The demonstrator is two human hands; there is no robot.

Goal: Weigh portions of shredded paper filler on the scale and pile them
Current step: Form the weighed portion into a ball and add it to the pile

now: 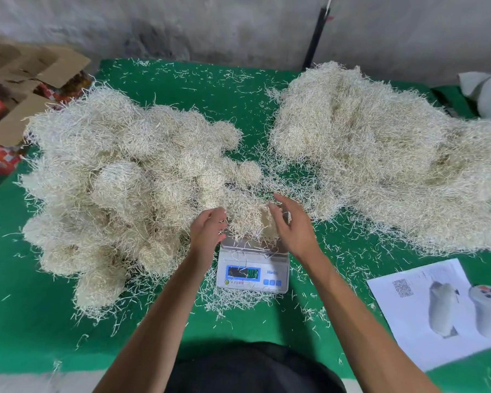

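A green worktop (238,103) stands before a grey wall, and at its near middle the left hand (207,231) and right hand (294,225) flank a portion of shredded paper (248,215) on the scale (253,268), each grip loosely spread with fingers touching the clump's sides (the display is too blurred to read). A lumpy heap (119,188) lies left, a looser heap (380,154) right, a printed sheet (425,310) at the near right, and cardboard boxes (26,89) beyond the left edge.
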